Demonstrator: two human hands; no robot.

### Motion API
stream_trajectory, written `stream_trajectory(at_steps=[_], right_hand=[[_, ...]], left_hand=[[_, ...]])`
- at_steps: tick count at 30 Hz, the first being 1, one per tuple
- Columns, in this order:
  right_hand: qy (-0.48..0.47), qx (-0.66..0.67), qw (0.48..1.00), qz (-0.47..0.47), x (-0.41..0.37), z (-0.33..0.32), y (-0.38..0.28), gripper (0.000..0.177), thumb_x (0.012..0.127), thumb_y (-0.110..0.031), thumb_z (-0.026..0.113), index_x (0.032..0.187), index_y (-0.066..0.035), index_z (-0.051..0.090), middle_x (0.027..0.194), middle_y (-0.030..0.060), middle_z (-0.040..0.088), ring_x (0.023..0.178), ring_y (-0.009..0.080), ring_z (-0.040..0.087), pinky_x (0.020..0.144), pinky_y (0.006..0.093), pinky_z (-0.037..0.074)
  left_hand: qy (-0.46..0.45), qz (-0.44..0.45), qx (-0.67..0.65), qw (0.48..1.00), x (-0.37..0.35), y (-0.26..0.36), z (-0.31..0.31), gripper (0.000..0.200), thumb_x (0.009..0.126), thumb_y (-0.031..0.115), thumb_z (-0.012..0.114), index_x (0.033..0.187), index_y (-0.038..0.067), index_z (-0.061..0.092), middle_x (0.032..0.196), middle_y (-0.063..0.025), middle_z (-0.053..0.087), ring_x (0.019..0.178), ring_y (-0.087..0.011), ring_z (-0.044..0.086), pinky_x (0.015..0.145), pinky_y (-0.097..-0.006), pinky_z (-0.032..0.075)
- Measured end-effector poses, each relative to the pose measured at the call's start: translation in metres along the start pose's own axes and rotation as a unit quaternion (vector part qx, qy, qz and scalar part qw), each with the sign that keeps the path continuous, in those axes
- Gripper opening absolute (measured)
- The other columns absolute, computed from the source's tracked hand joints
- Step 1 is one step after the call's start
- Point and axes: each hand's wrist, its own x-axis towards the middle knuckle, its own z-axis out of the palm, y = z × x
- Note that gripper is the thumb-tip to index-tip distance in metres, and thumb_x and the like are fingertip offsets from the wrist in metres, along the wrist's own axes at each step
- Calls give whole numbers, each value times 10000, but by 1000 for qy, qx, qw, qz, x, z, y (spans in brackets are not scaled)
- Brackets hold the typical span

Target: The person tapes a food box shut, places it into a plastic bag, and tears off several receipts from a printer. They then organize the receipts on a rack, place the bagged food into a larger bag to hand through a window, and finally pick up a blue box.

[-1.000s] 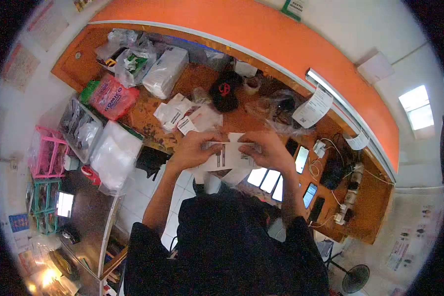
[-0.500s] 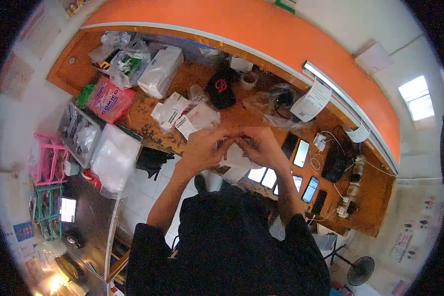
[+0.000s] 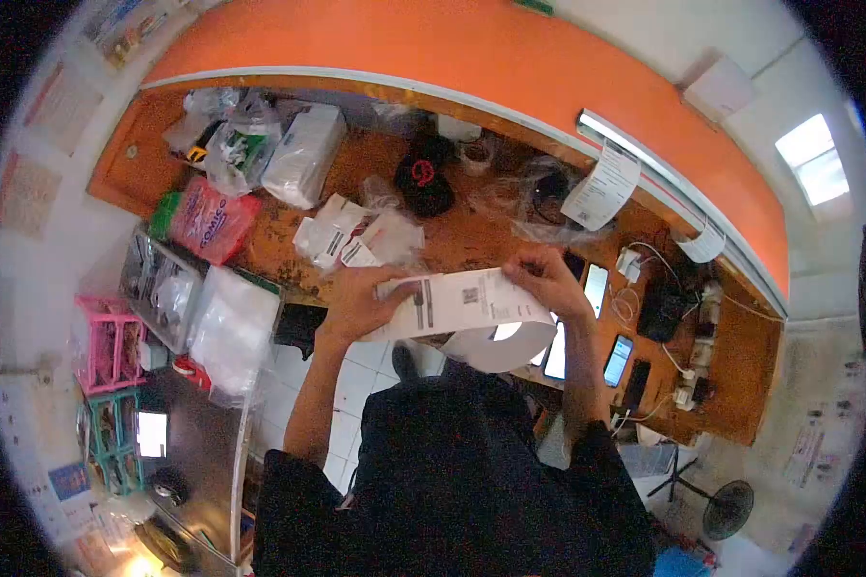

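Note:
A long white printed paper strip (image 3: 452, 300), with a QR code and lines of text, stretches between my two hands. My left hand (image 3: 364, 303) pinches its left end. My right hand (image 3: 550, 277) grips the upper right edge, fingers closed. Below the right hand the strip curls back in a loop that hangs over the counter's front edge. Beyond my left hand lie several white labelled packets (image 3: 361, 236) in clear plastic. Near my right forearm rest several phones, one with a lit screen (image 3: 619, 360).
A black cap (image 3: 423, 183) sits at the back of the wooden counter (image 3: 471, 248). Printed slips (image 3: 601, 188) hang from the shelf edge. To the left are a red plastic bag (image 3: 214, 219), a stack of clear bags (image 3: 231, 322) and a grey bin (image 3: 160, 288). Cables (image 3: 659, 255) run at the right.
My hands have moved apart, the right one outward. The paper between them is now spread out, showing its printed face. The view has shifted slightly.

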Motion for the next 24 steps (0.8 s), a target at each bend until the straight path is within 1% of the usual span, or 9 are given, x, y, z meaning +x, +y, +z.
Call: stream_trajectory(at_steps=[3, 6, 8, 10, 12, 15, 19, 21, 24], right_hand=[[-44, -52, 997, 41, 19, 6, 56, 248, 858, -268, 682, 835, -22, 698, 740, 40, 652, 706, 101, 568, 630, 299, 453], [18, -225, 970, 91, 23, 10, 144, 325, 819, -332, 669, 942, -36, 723, 955, 150, 701, 900, 281, 656, 814, 386, 494], [-8, -308, 950, 51, 23, 6, 154, 346, 819, -345, 662, 992, -51, 722, 1010, 143, 694, 948, 291, 654, 847, 415, 491], [-14, -305, 949, -78, 16, 20, 118, 322, 837, -309, 659, 1028, -51, 691, 917, 183, 667, 897, 340, 632, 791, 444, 483], [-63, -229, 949, -206, 5, 28, 44, 325, 842, -320, 663, 985, -29, 674, 913, 191, 668, 858, 360, 624, 772, 453, 480], [-40, -263, 943, -199, -21, 1, 18, 392, 787, -361, 719, 965, -14, 675, 842, 180, 673, 802, 360, 636, 723, 441, 491], [-40, -275, 957, -85, -88, -104, 37, 420, 665, -341, 808, 865, 1, 669, 804, 154, 670, 754, 311, 645, 664, 410, 482], [108, -259, 949, -141, -118, -136, 56, 397, 605, -260, 841, 841, 7, 665, 771, 122, 665, 706, 253, 638, 641, 376, 478], [172, -233, 954, -79, -160, -182, 36, 383, 592, -196, 850, 853, 13, 662, 766, 99, 661, 665, 194, 618, 629, 339, 472]], left_hand=[[-25, 27, 28, 999, -15, -11, 13, 219, 772, 122, 753, 971, 84, 669, 831, -105, 692, 679, -242, 669, 584, -357, 494], [134, 67, 75, 986, -20, -7, 11, 215, 763, 75, 739, 964, 80, 662, 874, -97, 694, 776, -274, 669, 669, -359, 516], [177, 50, 120, 976, -13, -6, 10, 319, 738, 61, 737, 1043, 52, 643, 978, -126, 670, 908, -306, 641, 766, -375, 517], [104, 74, 51, 990, 12, 35, 5, 446, 719, 80, 742, 1140, 31, 604, 1103, -162, 624, 1018, -339, 589, 837, -390, 498], [21, 52, -49, 997, 11, 47, 38, 410, 722, 119, 755, 1100, 22, 630, 1040, -160, 647, 951, -321, 609, 812, -365, 497], [-219, -12, -85, 972, 14, 28, 73, 238, 757, 155, 759, 927, 0, 696, 783, -124, 675, 716, -234, 631, 700, -323, 494], [-157, -27, -137, 978, 32, 42, 72, 197, 793, 174, 750, 809, -17, 705, 661, -103, 666, 583, -173, 596, 615, -314, 474], [-202, -24, -118, 972, 40, 48, 82, 194, 819, 181, 735, 848, -9, 711, 716, -105, 687, 615, -145, 600, 605, -305, 462], [-186, -38, -143, 971, 49, 81, 113, 187, 823, 176, 731, 862, -7, 715, 689, -82, 672, 620, -122, 587, 608, -287, 460]])
